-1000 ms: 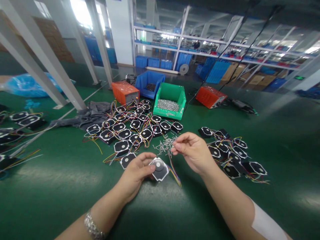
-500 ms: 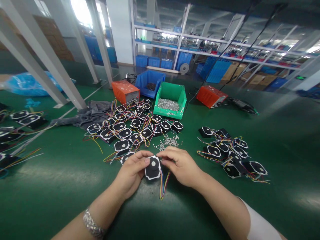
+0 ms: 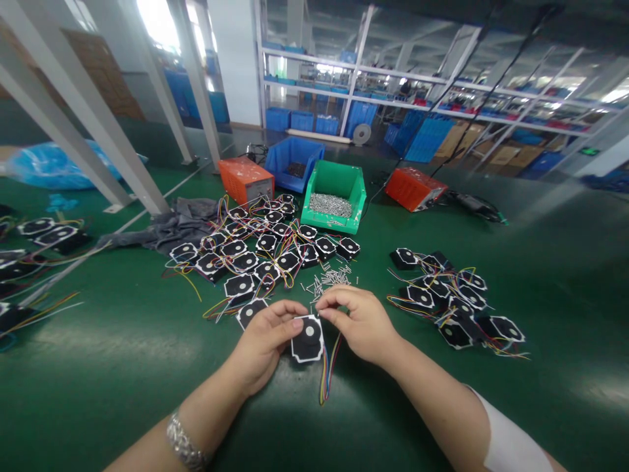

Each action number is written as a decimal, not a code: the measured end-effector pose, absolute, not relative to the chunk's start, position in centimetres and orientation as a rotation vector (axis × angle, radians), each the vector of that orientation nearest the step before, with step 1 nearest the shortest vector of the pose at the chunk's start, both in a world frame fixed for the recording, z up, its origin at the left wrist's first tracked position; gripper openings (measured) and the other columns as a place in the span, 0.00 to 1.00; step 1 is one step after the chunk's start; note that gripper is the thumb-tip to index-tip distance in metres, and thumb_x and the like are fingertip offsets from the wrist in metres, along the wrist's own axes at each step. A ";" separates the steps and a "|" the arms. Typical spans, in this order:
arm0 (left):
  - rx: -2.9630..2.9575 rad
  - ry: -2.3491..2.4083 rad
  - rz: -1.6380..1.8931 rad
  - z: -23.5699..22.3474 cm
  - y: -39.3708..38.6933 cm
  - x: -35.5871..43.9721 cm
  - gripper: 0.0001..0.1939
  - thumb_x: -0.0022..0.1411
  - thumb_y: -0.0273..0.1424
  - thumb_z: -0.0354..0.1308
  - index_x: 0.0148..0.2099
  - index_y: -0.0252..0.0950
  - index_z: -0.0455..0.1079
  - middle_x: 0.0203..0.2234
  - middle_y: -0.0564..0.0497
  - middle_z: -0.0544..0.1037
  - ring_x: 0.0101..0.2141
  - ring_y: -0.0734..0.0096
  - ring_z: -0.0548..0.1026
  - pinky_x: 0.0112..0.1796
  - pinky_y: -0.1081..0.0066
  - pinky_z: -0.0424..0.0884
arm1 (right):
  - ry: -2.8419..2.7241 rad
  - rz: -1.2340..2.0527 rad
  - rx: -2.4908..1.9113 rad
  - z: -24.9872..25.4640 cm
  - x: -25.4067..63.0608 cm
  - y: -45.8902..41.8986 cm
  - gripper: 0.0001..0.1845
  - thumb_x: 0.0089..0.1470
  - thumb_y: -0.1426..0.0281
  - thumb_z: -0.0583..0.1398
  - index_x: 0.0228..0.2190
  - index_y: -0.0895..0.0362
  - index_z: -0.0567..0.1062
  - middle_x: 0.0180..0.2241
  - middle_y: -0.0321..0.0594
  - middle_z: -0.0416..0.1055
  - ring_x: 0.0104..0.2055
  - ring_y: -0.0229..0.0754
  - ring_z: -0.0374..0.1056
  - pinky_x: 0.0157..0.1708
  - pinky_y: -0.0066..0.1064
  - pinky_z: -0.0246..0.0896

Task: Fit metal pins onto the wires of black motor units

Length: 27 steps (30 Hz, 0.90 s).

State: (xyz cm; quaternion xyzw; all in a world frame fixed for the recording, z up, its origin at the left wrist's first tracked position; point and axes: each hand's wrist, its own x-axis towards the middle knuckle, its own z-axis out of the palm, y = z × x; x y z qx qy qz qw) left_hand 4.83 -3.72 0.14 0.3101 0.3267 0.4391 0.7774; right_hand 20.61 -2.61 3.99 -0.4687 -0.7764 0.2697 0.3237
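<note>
My left hand (image 3: 263,337) grips a small black octagonal motor part (image 3: 308,339) with a white edge and a silver centre, just above the green table (image 3: 122,367). Coloured wires (image 3: 327,367) hang from the part. My right hand (image 3: 361,321) is pinched at the part's upper right corner; what its fingertips hold is too small to make out. Loose metal pins (image 3: 329,280) lie scattered just beyond both hands.
A big cluster of similar wired parts (image 3: 260,252) lies behind left, a smaller group (image 3: 455,298) to the right. Behind stand a green bin of pins (image 3: 335,196), a blue bin (image 3: 293,160), two orange boxes (image 3: 246,180) (image 3: 414,189) and a grey cloth (image 3: 170,226).
My right hand came down from the loose pins to the held part's corner. The part turned slightly in my left hand and its wires now hang straighter.
</note>
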 end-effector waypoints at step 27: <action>0.674 0.726 0.824 -0.3 -3.7 5.4 0.10 0.41 0.27 0.61 0.29 0.32 0.64 0.20 0.53 0.71 0.19 0.79 0.67 0.22 0.78 0.60 | -2.417 0.022 -1.997 0.8 25.7 1.6 0.14 0.39 0.85 0.49 0.24 0.61 0.70 0.23 0.44 0.66 0.25 0.40 0.63 0.24 0.30 0.54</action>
